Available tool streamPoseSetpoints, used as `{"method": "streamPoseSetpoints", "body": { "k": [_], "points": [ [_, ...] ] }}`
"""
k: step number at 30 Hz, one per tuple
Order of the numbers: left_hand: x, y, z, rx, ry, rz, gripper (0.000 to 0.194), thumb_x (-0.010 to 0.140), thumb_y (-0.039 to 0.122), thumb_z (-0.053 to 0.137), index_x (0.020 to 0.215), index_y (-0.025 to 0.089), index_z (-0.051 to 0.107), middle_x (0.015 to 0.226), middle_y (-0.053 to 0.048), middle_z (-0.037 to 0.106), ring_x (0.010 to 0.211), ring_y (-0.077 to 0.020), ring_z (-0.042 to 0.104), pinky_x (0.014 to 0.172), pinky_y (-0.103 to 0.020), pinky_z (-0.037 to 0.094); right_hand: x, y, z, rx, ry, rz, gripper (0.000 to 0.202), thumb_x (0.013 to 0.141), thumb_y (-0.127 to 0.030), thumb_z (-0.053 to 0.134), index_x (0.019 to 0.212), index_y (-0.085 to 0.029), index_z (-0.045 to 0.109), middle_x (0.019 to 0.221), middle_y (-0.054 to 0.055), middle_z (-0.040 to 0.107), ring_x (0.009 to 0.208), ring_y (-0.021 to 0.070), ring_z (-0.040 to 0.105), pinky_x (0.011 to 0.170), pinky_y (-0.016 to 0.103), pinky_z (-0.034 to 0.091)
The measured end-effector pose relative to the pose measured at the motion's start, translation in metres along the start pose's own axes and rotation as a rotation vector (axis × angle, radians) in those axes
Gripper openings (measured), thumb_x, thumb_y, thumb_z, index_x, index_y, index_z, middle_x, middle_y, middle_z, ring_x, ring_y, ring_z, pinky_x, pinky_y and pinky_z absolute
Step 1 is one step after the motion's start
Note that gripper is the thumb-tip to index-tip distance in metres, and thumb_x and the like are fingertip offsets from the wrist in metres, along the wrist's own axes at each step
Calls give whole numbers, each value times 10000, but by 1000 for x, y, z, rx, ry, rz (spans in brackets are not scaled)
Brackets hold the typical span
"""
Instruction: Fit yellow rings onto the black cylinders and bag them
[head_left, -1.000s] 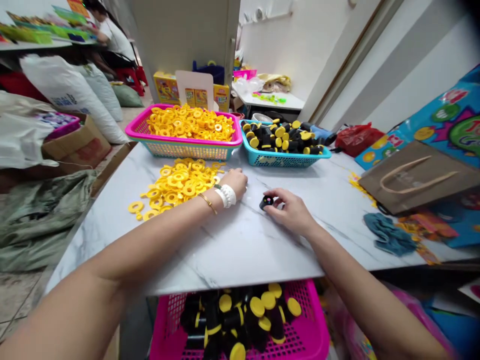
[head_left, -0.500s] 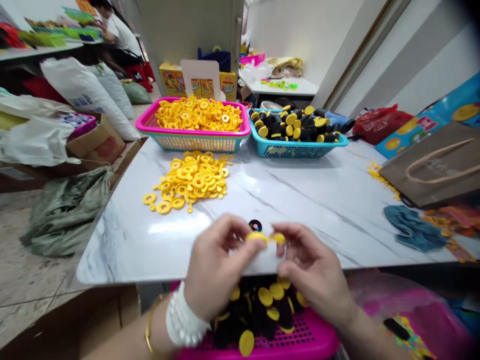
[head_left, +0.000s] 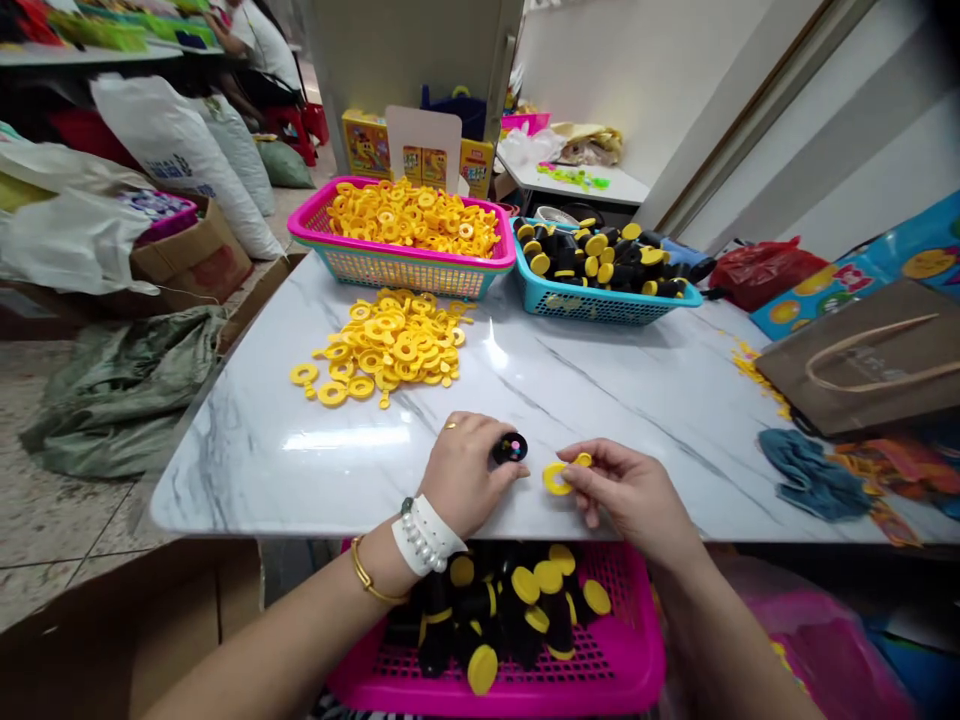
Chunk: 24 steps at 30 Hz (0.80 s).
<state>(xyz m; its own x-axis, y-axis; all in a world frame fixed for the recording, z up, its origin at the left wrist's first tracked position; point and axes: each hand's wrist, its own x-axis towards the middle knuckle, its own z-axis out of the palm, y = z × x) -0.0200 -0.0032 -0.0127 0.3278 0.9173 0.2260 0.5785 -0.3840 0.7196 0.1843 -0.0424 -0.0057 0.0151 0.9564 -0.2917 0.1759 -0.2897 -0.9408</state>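
My left hand is closed around a black cylinder near the table's front edge; the cylinder's round end shows small coloured spots. To its right, my right hand pinches a yellow ring piece with a small round tab. A pile of loose yellow ring pieces lies beyond my left hand. Below the table edge, a pink basket holds black cylinders with yellow ends.
A pink basket heaped with yellow rings and a blue basket of black and yellow cylinders stand at the back. A paper bag and blue cloth lie right. A person sits far left.
My left hand has left the yellow piece and closed on the black cylinder. The yellow ring piece is now in my right hand alone. The view has shifted slightly.
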Motion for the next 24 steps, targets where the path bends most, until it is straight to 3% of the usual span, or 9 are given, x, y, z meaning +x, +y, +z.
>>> {"method": "streamPoseSetpoints", "body": {
  "k": [3, 8, 13, 18, 24],
  "points": [
    [-2, 1, 3, 30, -6, 12, 204, 755, 218, 752, 955, 195, 715, 907, -47, 664, 916, -234, 549, 851, -388, 459, 9, -16, 13, 53, -79, -67, 329, 711, -428, 792, 825, -150, 660, 552, -27, 578, 404, 77, 461, 387, 200, 363],
    [-5, 0, 4, 109, -32, 12, 167, 751, 305, 771, 898, 239, 727, 800, -28, 603, 821, -218, 524, 758, -346, 431, 32, -27, 29, 27, -87, -116, 275, 678, -349, 816, 741, -145, 642, 573, -25, 594, 435, 53, 436, 393, 171, 321],
    [-6, 2, 3, 136, -87, 11, 145, 828, 347, 693, 899, 220, 702, 710, -12, 619, 732, -191, 544, 699, -314, 405, 36, -25, 34, 52, -143, -60, 332, 683, -387, 806, 731, -167, 563, 583, -13, 635, 454, 91, 537, 444, 203, 430],
    [-6, 8, -9, -5, -125, 25, 207, 892, 370, 592, 846, 206, 710, 662, -12, 648, 658, -170, 546, 662, -301, 395, 28, -22, 35, 39, -131, -93, 293, 760, -383, 757, 780, -177, 550, 646, -13, 648, 534, 105, 593, 517, 219, 486],
    [0, 8, -10, -52, -99, -4, 351, 960, 291, 458, 737, 211, 717, 603, 0, 644, 610, -144, 520, 675, -296, 388, 29, -14, 37, 5, -92, -143, 291, 801, -402, 721, 795, -182, 530, 602, -42, 591, 469, 81, 532, 461, 203, 436]
  ]
}}
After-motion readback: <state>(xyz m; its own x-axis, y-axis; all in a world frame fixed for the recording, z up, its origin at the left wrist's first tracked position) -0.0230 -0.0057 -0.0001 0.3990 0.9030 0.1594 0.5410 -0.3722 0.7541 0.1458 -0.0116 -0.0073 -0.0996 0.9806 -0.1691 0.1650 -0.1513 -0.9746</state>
